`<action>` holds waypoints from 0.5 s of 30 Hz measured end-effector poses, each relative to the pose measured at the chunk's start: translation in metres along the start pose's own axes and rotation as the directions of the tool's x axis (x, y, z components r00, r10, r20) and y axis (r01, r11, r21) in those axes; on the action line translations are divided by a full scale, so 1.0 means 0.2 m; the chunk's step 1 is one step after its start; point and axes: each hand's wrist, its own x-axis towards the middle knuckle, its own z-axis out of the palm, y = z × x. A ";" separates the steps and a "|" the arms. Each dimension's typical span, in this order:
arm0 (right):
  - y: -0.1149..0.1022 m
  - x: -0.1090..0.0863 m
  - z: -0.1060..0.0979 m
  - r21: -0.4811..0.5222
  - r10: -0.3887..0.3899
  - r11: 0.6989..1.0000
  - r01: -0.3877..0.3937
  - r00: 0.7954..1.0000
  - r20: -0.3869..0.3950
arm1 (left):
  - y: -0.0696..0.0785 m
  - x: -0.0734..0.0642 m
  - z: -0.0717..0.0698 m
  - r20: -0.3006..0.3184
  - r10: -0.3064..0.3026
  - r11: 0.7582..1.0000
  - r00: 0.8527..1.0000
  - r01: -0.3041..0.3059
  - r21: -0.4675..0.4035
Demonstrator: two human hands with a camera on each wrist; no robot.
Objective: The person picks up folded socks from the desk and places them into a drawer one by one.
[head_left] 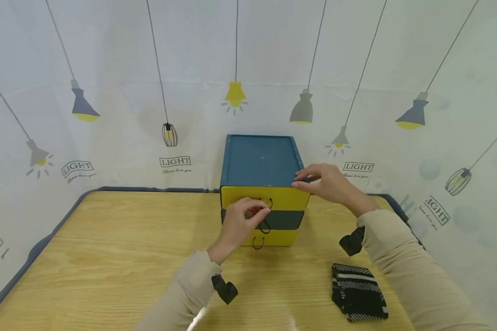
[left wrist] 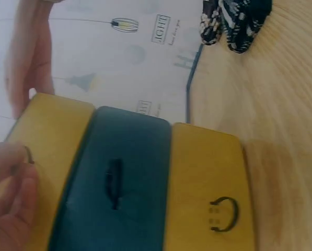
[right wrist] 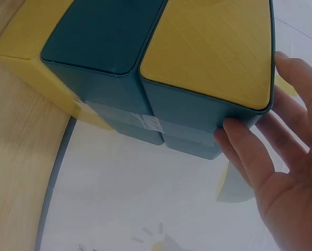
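Observation:
A blue-topped drawer unit (head_left: 261,161) stands at the back of the table. Its top yellow drawer (head_left: 236,192) has a black loop handle (left wrist: 29,154), and my left hand (head_left: 242,221) pinches that loop between thumb and fingers. Below it are a dark blue-green drawer (left wrist: 132,151) and a bottom yellow drawer (left wrist: 205,167), each with its own black loop. The right hand (head_left: 325,183) holds the unit's upper right front corner, with fingertips (right wrist: 239,128) against the side wall. All the drawer fronts line up evenly.
A folded black-and-white patterned knit piece (head_left: 359,294) lies on the wooden table (head_left: 120,257), front right. Clear tape (right wrist: 152,123) runs along the unit's side. Behind the table hangs a white cloth (head_left: 190,55) printed with lamps.

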 end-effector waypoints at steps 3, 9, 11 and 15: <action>0.00 0.00 0.00 -0.007 -0.003 1.000 0.003 1.000 -0.011 | 0.04 0.02 -0.05 0.112 -0.061 0.998 0.992 0.059 0.018; -0.01 -0.01 0.02 -0.035 -0.011 0.999 0.010 0.999 -0.039 | 0.16 0.12 -0.22 0.207 -0.044 0.998 0.977 0.035 0.049; -0.01 -0.02 0.03 -0.043 -0.020 0.999 0.018 0.999 -0.048 | 0.19 0.16 -0.29 0.192 -0.009 0.996 0.981 -0.008 0.086; 0.00 -0.04 0.03 -0.038 -0.041 0.999 0.039 0.997 -0.060 | 0.18 0.23 -0.40 0.188 -0.023 0.970 0.982 -0.023 0.241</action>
